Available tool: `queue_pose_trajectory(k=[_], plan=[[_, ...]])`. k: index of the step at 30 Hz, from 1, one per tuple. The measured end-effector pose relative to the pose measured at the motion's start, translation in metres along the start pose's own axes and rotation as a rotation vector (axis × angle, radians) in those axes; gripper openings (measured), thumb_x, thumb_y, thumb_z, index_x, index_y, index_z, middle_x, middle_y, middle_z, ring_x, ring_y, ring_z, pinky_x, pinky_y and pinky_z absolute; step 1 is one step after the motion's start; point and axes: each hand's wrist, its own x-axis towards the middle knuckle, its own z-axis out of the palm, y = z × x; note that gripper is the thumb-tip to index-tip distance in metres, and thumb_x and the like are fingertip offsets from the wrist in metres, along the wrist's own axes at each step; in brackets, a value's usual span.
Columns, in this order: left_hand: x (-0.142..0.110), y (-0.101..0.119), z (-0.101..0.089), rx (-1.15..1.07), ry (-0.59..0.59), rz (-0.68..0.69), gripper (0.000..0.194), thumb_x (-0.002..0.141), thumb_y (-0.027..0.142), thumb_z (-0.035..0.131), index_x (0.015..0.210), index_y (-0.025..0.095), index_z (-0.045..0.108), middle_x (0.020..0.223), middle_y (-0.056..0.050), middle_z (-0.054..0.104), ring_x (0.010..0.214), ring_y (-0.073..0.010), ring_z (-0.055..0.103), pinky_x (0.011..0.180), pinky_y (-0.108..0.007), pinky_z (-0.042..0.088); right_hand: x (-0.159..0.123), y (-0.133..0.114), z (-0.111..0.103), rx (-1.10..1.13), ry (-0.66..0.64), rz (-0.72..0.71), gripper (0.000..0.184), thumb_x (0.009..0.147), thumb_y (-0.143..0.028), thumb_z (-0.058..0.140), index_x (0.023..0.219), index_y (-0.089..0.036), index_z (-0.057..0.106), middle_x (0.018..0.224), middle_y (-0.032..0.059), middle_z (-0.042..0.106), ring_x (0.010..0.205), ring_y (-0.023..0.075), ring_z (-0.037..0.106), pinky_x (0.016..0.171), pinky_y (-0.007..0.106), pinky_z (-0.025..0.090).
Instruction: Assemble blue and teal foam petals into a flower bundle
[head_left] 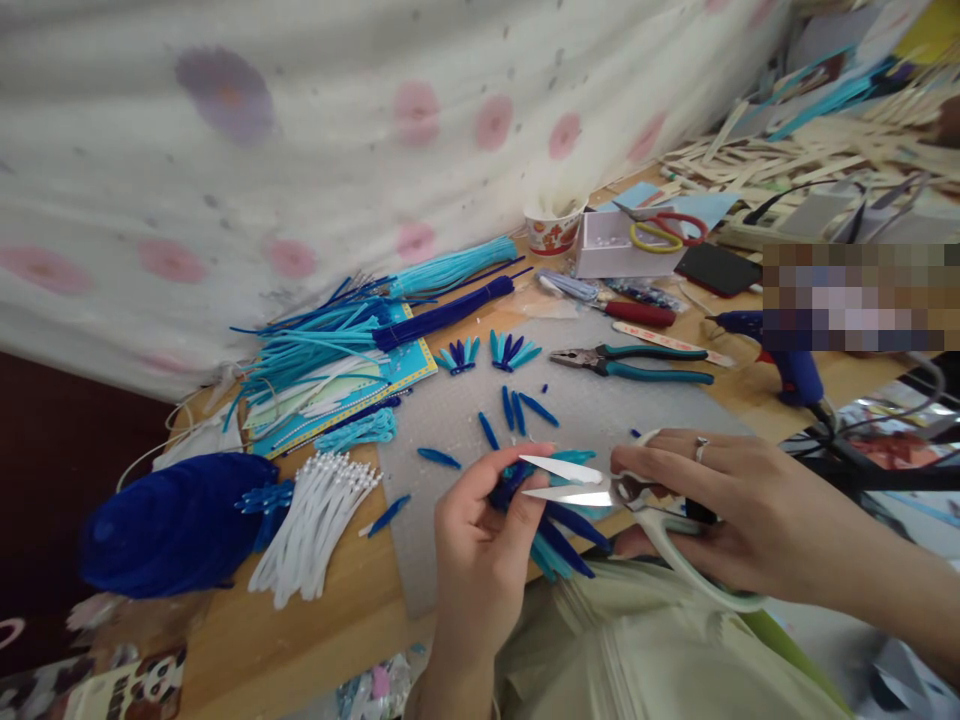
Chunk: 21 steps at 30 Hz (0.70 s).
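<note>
Between the thumb and fingers of my left hand (484, 545) is a cluster of blue and turquoise pipe-cleaner petals (570, 535), partly hidden by the fingers and blades. My right hand (739, 500), a ring on one finger, grips white-handled scissors (667, 545). Their blades are parted, the tips close to my left thumb and index finger. Beyond my hands, several loose blue petals (517, 410) lie on a grey mat (420, 530). Two small blue and turquoise fans (514, 350) of petals lie farther back on it.
Pliers (637, 362) lie at the mat's back right, near a blue glue gun (795, 360). Bundled pipe cleaners (442, 315), white stems (315, 520) and a big blue fuzzy roll (180, 525) lie left. A paper cup (553, 232) and white box (626, 250) stand by the curtain (337, 130).
</note>
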Motion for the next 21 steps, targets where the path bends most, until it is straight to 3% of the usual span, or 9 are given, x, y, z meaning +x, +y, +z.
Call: queue_pose_trajectory(k=[5,9,13,15,18,21], plan=[[0.001,-0.001,0.0,0.019,0.016,0.009,0.023,0.074,0.036,0.071,0.09,0.02,0.077,0.087,-0.007,0.075,0.071,-0.0193,0.065,0.046,-0.02,0.043,-0.008,0.005,0.006,0.035,0.004,0.035,0.03,0.093,-0.041,0.05,0.115,-0.021,0.055,0.086,0.0062,0.071,0.069,0.0191,0.066,0.062,0.029,0.048],[0.005,-0.005,-0.003,0.023,0.057,-0.001,0.025,0.074,0.037,0.073,0.092,0.02,0.076,0.078,-0.004,0.073,0.066,-0.015,0.061,0.05,-0.019,0.042,-0.01,0.008,0.007,-0.019,-0.007,0.03,0.026,0.095,-0.039,0.047,0.11,-0.019,0.055,0.079,0.004,0.07,0.061,0.0139,0.064,0.057,0.024,0.044],[0.011,-0.012,-0.007,-0.024,0.131,-0.014,0.026,0.074,0.04,0.074,0.092,0.021,0.075,0.075,0.0,0.07,0.067,-0.0115,0.059,0.059,-0.017,0.044,-0.008,0.015,0.003,-0.112,0.197,0.153,0.031,0.091,-0.05,0.051,0.098,-0.021,0.059,0.061,-0.0015,0.063,0.044,0.0106,0.055,0.046,0.021,0.04],[0.014,-0.017,-0.01,-0.064,0.147,-0.05,0.03,0.073,0.044,0.074,0.094,0.022,0.075,0.074,0.0,0.069,0.07,-0.0116,0.061,0.062,-0.018,0.046,-0.01,0.024,0.003,-0.15,0.279,0.256,0.042,0.085,-0.058,0.055,0.101,-0.019,0.06,0.069,0.0021,0.066,0.05,0.0134,0.059,0.049,0.022,0.044],[0.018,-0.023,-0.013,-0.125,0.147,-0.094,0.036,0.072,0.047,0.075,0.097,0.022,0.074,0.078,0.0,0.071,0.073,-0.012,0.063,0.065,-0.018,0.047,-0.015,0.043,0.009,-0.196,0.155,0.413,0.054,0.081,-0.062,0.056,0.11,-0.017,0.06,0.089,0.0106,0.069,0.074,0.0233,0.066,0.063,0.03,0.05],[0.02,-0.027,-0.015,-0.212,0.134,-0.09,0.035,0.073,0.044,0.075,0.099,0.021,0.073,0.094,-0.004,0.074,0.091,-0.0165,0.066,0.077,-0.022,0.049,-0.024,0.066,0.023,-0.297,-0.066,0.594,0.047,0.082,-0.052,0.055,0.113,-0.017,0.064,0.09,0.0125,0.069,0.079,0.0281,0.066,0.064,0.035,0.051]])
